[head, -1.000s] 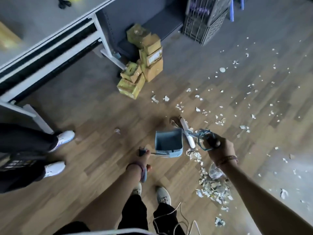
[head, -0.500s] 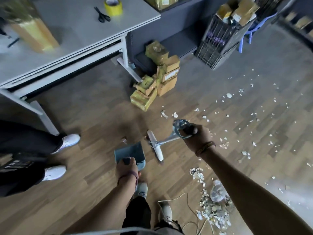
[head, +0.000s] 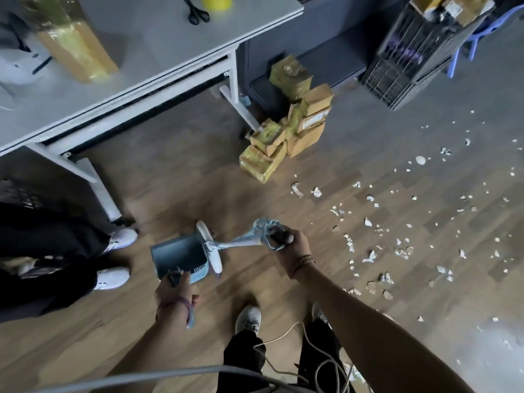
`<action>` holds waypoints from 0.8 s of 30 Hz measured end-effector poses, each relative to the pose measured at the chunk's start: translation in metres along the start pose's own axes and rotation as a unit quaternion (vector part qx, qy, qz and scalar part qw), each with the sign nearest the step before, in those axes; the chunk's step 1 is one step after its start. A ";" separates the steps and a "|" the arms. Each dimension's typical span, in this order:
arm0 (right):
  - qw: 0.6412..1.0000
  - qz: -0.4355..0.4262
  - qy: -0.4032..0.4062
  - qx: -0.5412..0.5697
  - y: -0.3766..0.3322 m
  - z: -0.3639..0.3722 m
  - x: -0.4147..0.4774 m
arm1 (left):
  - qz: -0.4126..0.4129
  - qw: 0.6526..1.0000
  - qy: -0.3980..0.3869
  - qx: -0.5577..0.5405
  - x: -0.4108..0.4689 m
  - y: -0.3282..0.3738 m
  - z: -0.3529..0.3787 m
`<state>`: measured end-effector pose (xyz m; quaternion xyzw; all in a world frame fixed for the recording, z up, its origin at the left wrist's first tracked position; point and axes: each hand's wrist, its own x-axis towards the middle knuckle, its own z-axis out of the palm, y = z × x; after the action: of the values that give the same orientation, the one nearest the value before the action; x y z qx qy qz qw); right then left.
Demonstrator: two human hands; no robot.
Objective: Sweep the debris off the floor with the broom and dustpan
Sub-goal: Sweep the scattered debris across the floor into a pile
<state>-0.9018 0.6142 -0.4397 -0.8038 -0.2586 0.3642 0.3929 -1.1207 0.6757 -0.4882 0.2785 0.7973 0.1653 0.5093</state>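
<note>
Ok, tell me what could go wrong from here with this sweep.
1. The pale debris lies scattered well to the right of the dustpan. Long strokes of the broom may spread it more widely.
2. A white cord loops by the sweeper's shoes, so it could trip or snag.
3. A bystander's white shoes stand close to the dustpan and could get bumped.
</note>
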 end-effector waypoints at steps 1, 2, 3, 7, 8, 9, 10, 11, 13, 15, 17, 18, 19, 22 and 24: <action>1.000 0.000 0.005 0.017 0.008 -0.005 0.007 | -0.009 1.000 -0.013 0.010 0.003 0.000 0.009; 0.999 0.004 0.005 0.039 0.017 -0.014 0.017 | -0.016 0.999 -0.026 0.010 0.003 0.001 0.020; 0.998 0.016 0.004 0.057 0.025 -0.025 0.027 | -0.027 0.999 -0.035 0.004 0.003 0.002 0.032; 0.997 0.036 0.008 0.066 0.058 -0.086 0.067 | -0.055 0.997 -0.053 -0.015 -0.018 0.013 0.100; 0.997 0.029 0.019 0.064 0.070 -0.106 0.078 | -0.052 0.997 -0.061 -0.012 -0.027 0.016 0.122; 0.997 0.031 0.030 0.059 0.076 -0.126 0.088 | -0.048 0.997 -0.068 -0.006 -0.038 0.018 0.143; 0.997 0.035 0.043 0.053 0.085 -0.148 0.098 | -0.043 0.997 -0.072 0.000 -0.049 0.021 0.166; 0.996 0.043 0.053 0.053 0.096 -0.170 0.110 | -0.037 0.996 -0.075 0.007 -0.062 0.024 0.191; 0.992 0.058 0.075 0.078 0.115 -0.219 0.132 | -0.027 0.996 -0.079 0.021 -0.091 0.034 0.242; 0.991 0.052 0.092 0.079 0.134 -0.267 0.152 | -0.023 0.996 -0.085 0.033 -0.118 0.047 0.294; 0.988 0.055 0.116 0.088 0.151 -0.310 0.170 | -0.028 0.994 -0.098 0.045 -0.143 0.058 0.347; 0.985 0.059 0.127 0.096 0.159 -0.329 0.179 | -0.026 0.993 -0.108 0.044 -0.154 0.065 0.372; 0.984 0.058 0.135 0.100 0.167 -0.347 0.188 | -0.022 0.993 -0.111 0.045 -0.163 0.071 0.397; 0.982 0.065 0.148 0.098 0.191 -0.390 0.213 | -0.017 0.991 -0.119 0.065 -0.182 0.081 0.459; 0.977 0.078 0.164 0.112 0.209 -0.413 0.225 | -0.018 0.988 -0.120 0.099 -0.186 0.085 0.490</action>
<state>-0.4135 0.4724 -0.5215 -0.8213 -0.0846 0.2837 0.4878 -0.5939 0.6189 -0.5169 0.3311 0.7475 0.0417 0.5744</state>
